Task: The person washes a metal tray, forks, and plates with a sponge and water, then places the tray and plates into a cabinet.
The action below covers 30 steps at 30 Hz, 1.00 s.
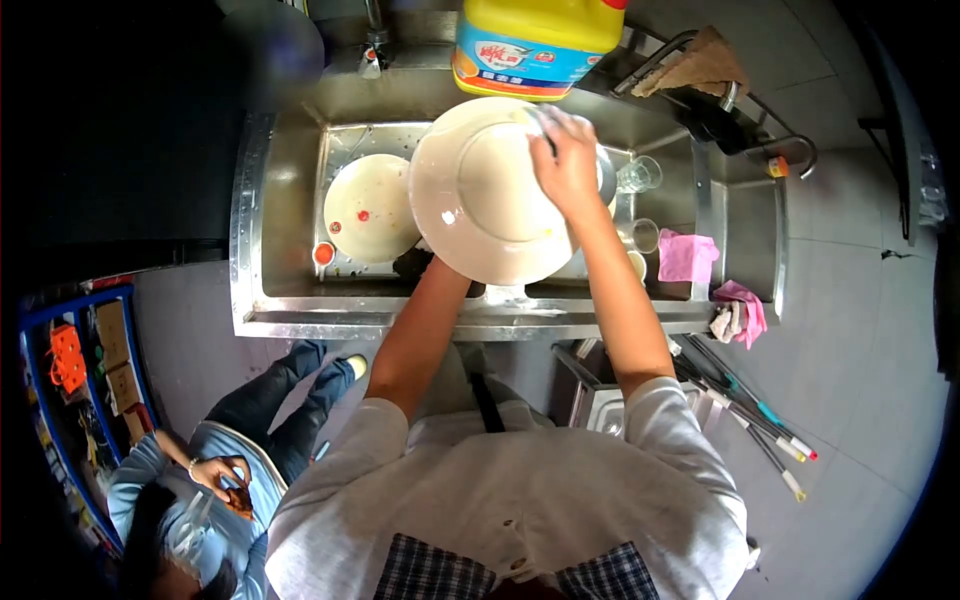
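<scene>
One tilted plate; right hand palm-down on it, arm extended.

Your left hand is hidden behind the plate, so you cannot tell its grip. The fingertips of your right hand blur at the rim; whether they press anything there is unclear. Beyond those fingers, the top edge cuts off the bottle and the tap.

Shirt: pale grey, short sleeves.
Strap: dark, down the chest.
Checked cloth: blue and white.
Right hand: bare.
</scene>
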Each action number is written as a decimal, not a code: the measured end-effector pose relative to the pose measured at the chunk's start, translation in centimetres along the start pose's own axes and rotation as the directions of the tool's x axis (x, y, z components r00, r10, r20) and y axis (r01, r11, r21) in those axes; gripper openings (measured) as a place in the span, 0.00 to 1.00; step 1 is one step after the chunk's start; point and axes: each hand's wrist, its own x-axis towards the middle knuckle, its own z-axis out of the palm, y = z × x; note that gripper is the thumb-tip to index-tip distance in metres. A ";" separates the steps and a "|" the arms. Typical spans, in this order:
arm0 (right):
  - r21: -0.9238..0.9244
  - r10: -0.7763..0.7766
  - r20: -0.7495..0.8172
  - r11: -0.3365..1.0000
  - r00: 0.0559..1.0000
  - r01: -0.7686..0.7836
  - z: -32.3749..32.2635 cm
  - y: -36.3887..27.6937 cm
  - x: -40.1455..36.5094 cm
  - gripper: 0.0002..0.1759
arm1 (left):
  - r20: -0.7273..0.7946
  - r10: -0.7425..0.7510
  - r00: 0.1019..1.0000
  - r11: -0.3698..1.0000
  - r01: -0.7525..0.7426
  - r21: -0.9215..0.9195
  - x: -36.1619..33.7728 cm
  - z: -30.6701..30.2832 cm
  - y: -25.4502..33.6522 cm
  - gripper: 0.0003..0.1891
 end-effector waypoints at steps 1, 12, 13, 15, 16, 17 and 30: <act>0.017 -0.049 0.027 0.999 0.998 0.049 0.1 -1.1 0.7 0.18 | -0.002 0.000 1.000 1.000 0.000 -0.001 0.0 0.0 -0.1 0.31; 0.064 -0.385 0.428 0.915 0.818 0.397 -1.3 -9.8 -5.8 0.24 | -0.039 0.002 0.999 1.000 -0.002 -0.015 0.2 0.0 -0.2 0.31; 0.066 -0.385 0.435 0.915 0.814 0.398 -2.3 -10.0 -6.5 0.24 | -0.040 0.005 0.999 1.000 -0.006 -0.021 0.5 0.0 0.1 0.31; 0.055 -0.378 0.432 0.917 0.819 0.394 -4.1 -9.7 -7.7 0.26 | -0.040 0.008 0.999 1.000 -0.009 -0.021 1.1 0.0 0.6 0.31; 0.045 -0.371 0.423 0.920 0.827 0.390 -4.8 -9.3 -8.4 0.26 | -0.039 0.008 0.999 1.000 -0.009 -0.024 1.4 -0.1 0.8 0.31; 0.035 -0.364 0.414 0.922 0.834 0.386 -5.4 -8.7 -8.9 0.27 | -0.038 0.007 0.999 1.000 -0.008 -0.025 1.5 0.0 0.7 0.31; 0.075 -0.270 0.257 0.963 0.928 0.260 -2.3 -9.0 -4.9 0.23 | -0.051 -0.004 0.999 1.000 0.004 -0.005 0.6 0.5 0.1 0.30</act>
